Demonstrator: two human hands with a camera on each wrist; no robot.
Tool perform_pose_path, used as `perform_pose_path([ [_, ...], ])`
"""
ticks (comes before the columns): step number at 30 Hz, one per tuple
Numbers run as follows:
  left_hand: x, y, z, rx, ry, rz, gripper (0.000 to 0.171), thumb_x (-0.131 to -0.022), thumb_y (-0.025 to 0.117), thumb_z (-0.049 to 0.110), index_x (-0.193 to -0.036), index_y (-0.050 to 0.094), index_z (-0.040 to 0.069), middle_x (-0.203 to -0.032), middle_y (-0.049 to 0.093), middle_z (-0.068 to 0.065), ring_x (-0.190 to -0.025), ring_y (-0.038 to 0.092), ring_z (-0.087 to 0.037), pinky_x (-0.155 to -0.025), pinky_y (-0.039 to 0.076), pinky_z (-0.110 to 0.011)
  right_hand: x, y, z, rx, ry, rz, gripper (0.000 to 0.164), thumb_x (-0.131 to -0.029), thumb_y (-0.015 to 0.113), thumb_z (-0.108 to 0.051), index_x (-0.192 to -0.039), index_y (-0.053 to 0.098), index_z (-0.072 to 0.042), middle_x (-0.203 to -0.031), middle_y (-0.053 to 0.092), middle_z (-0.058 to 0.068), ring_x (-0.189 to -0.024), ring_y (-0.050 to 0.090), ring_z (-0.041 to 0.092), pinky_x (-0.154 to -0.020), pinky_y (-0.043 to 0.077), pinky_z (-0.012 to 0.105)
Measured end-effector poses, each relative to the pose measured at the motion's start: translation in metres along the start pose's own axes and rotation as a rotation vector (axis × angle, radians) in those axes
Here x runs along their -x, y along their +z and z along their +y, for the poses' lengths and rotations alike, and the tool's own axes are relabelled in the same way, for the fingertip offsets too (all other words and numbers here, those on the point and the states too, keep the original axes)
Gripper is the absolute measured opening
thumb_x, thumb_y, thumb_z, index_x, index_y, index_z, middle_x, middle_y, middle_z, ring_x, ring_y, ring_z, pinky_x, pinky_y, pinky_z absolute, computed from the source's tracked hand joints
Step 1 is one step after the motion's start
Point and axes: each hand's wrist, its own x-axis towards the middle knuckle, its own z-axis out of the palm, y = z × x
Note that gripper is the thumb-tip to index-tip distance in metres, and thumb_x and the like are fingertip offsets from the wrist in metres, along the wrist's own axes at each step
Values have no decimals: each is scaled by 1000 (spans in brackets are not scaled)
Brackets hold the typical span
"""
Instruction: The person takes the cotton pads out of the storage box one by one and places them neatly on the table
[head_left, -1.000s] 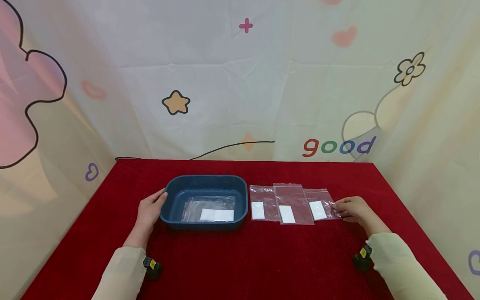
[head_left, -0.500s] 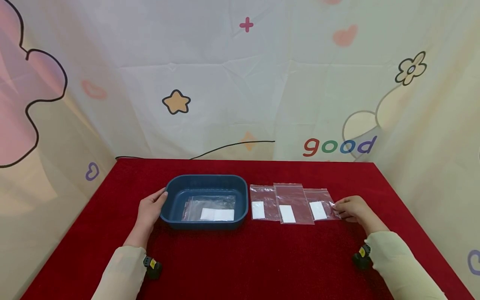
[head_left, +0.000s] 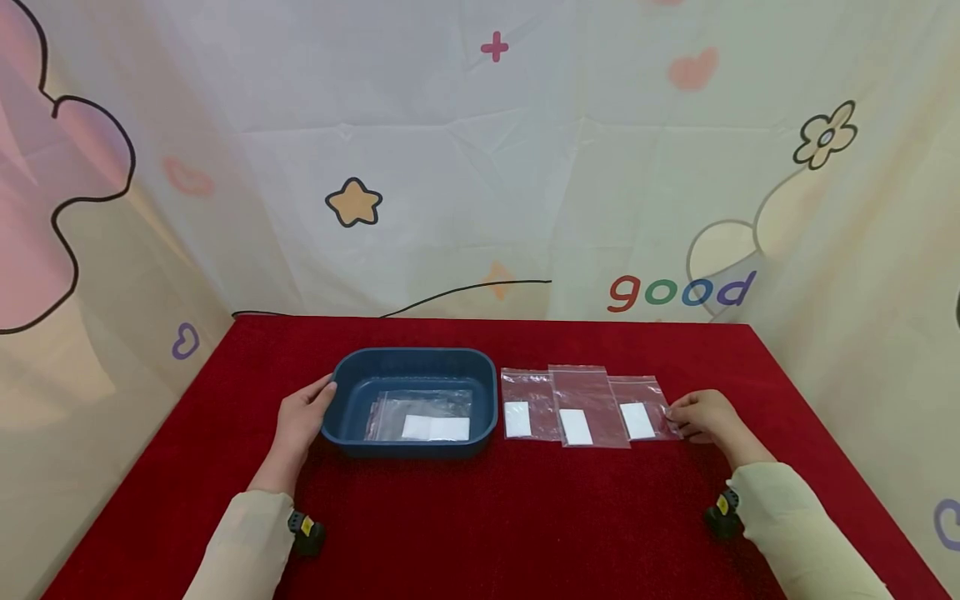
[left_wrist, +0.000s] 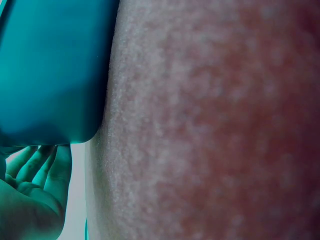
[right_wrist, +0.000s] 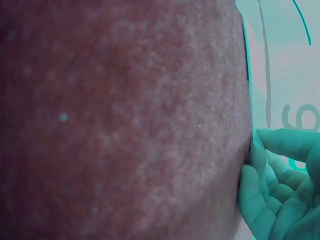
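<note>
My left hand (head_left: pixel 300 414) holds the left end of a dark blue plastic basin (head_left: pixel 408 450), thumb at the rim. In the left wrist view, the fingers (left_wrist: pixel 59 172) meet the basin's wall (left_wrist: pixel 55 75). Inside lie several clear zip-lock bags (head_left: pixel 392 412) with white labels, overlapping. To the basin's right, three more clear bags lie in a row: a left one (head_left: pixel 536 385), a longer middle one (head_left: pixel 588 392) and a right one (head_left: pixel 637 390). Each shows a white rectangle. My right hand (head_left: pixel 708 414) pinches the right bag's outer edge between thumb and fingers.
A red cloth (head_left: pixel 480 525) covers the table. Behind it and at both sides hangs a pale curtain (head_left: pixel 450 167) printed with hearts, a star and a flower. Dark devices are strapped at the left wrist (head_left: pixel 306 533) and the right wrist (head_left: pixel 722 512).
</note>
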Motion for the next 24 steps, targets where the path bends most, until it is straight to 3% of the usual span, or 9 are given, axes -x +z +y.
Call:
perform_pose_path([
  [7, -1, 1, -2, 9, -8, 0, 51, -109, 47, 24, -156, 41, 3, -164, 36, -22, -151, 37, -38, -121, 39, -52, 2, 3, 0, 104, -18, 63, 21, -95, 67, -13, -98, 70, 7, -76, 63, 0, -71, 57, 15, -61, 51, 29],
  [12, -3, 0, -3, 5, -9, 1, 51, -109, 47, 24, -156, 41, 3, -164, 37, -22, -151, 38, -38, -121, 39, -52, 3, 4, -1, 118, -33, 78, 22, -94, 67, -12, -99, 69, 10, -73, 61, -1, -69, 54, 14, -59, 49, 27],
  [24, -2, 0, -2, 8, -6, 1, 51, -110, 47, 25, -156, 41, 4, -164, 37, -22, -149, 41, -38, -120, 41, -52, 1, -4, -3, 130, -4, 44, 31, -100, 61, -20, -106, 67, 9, -87, 65, 10, -82, 59, 22, -67, 54, 31],
])
